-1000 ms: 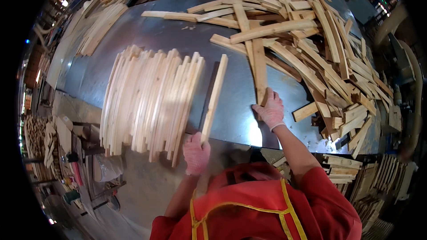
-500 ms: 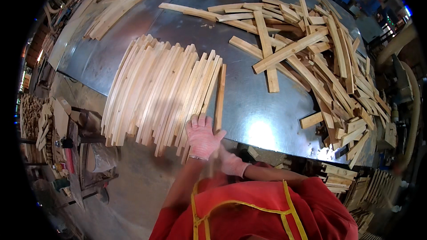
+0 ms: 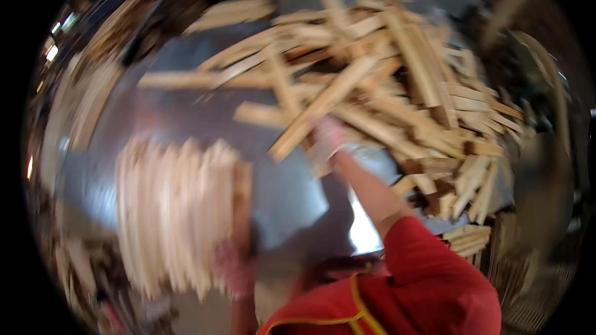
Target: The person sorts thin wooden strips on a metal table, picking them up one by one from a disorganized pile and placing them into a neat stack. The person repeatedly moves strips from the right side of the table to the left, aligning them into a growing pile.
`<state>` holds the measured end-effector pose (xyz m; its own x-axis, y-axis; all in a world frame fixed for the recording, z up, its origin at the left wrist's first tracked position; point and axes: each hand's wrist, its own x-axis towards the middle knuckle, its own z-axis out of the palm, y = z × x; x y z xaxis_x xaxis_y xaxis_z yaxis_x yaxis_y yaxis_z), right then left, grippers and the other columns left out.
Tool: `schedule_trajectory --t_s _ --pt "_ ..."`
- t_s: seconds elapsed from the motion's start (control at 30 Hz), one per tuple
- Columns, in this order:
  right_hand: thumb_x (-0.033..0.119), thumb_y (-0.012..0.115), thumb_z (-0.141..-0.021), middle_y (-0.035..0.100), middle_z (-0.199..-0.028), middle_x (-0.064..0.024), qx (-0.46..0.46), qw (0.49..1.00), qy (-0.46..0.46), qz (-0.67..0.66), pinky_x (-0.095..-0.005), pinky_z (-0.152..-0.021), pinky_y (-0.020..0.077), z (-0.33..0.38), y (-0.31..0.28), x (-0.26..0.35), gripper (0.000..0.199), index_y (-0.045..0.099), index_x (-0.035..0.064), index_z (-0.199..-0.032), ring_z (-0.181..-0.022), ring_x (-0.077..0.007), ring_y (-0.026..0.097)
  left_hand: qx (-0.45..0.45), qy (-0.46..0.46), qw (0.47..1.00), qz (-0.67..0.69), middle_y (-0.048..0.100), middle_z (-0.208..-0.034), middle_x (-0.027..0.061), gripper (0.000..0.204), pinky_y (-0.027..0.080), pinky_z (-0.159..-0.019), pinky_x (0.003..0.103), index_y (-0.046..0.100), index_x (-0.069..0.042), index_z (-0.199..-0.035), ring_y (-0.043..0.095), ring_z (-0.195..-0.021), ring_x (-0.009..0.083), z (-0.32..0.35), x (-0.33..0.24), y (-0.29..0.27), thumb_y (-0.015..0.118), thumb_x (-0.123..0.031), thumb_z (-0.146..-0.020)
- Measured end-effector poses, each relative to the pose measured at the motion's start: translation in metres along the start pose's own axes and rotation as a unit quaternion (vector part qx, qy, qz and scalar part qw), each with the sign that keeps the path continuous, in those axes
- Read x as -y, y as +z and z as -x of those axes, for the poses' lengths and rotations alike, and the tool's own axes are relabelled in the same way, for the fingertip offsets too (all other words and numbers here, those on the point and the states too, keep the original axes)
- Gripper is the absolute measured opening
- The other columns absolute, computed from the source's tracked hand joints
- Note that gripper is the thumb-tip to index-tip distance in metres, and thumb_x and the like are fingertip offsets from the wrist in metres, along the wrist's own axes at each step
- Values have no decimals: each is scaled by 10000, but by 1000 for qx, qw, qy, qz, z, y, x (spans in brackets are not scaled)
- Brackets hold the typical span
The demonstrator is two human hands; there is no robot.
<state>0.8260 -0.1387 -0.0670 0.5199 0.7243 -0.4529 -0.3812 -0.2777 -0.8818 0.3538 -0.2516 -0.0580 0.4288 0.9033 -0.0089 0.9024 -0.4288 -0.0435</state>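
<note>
The picture is smeared by motion. My right hand (image 3: 326, 139), in a pale glove, reaches out to the loose heap of wooden sticks (image 3: 422, 105) and touches the near end of a long slanted stick (image 3: 329, 102); blur hides its grip. My left hand (image 3: 233, 270), also gloved, is at the near end of the rightmost stick (image 3: 242, 198) of a tidy row of sticks (image 3: 171, 211) laid side by side. Its fingers are too blurred to read. Both lie on a grey metal table (image 3: 285, 192).
More stick piles lie at the far left (image 3: 93, 105) and far side (image 3: 230, 12) of the table. Stacked short pieces (image 3: 469, 239) sit past the table's right edge by my red sleeve. Dim workshop clutter surrounds the table.
My right hand has gone from close to my body out to the loose heap. My left hand stays at the near end of the row. The view has swung and blurred.
</note>
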Motion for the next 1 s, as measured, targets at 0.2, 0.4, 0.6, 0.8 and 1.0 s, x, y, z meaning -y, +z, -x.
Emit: schedule_trajectory --t_s 0.2,0.4,0.6,0.8,1.0 --pt "285 702 -976 637 -1472 -183 218 942 -13 254 -391 -1116 479 176 24 -65 793 354 83 -1660 -1316 -243 609 36 -63 997 -10 563 -1523 218 800 343 -1196 604 501 -80 -1553 473 -1455 409 3 -33 -29 683 -520 -911" --pt "365 646 -954 693 -1315 -256 461 774 -44 432 -443 -1049 527 224 124 -150 610 535 11 -1439 -1201 -367 686 52 -98 980 166 525 -1560 218 919 343 -1215 615 447 -54 -1577 454 -1459 464 -5 -8 -7 817 -420 -820" --pt "185 710 -746 674 -1007 -224 111 780 -235 569 -526 -908 537 133 102 6 262 699 37 -962 -1011 -434 652 28 -23 997 71 484 -1508 201 865 358 -1141 604 483 -87 -1489 433 -1416 435 9 -15 -37 865 -332 -753" --pt "361 760 -843 664 -1271 -257 -135 760 -181 609 -513 -993 532 70 1 -16 675 571 34 -1403 -1180 -424 648 -52 13 997 54 490 -1444 119 767 380 -1107 563 518 -140 -1421 452 -1374 377 5 -12 -31 841 -285 -741" --pt "268 753 -826 619 -1354 -262 -10 807 -185 560 -495 -1071 503 171 18 -82 632 589 103 -1413 -1241 -459 606 -13 -4 998 63 459 -1480 104 778 351 -1150 561 496 -139 -1469 409 -1410 360 9 -4 -27 808 -314 -779"
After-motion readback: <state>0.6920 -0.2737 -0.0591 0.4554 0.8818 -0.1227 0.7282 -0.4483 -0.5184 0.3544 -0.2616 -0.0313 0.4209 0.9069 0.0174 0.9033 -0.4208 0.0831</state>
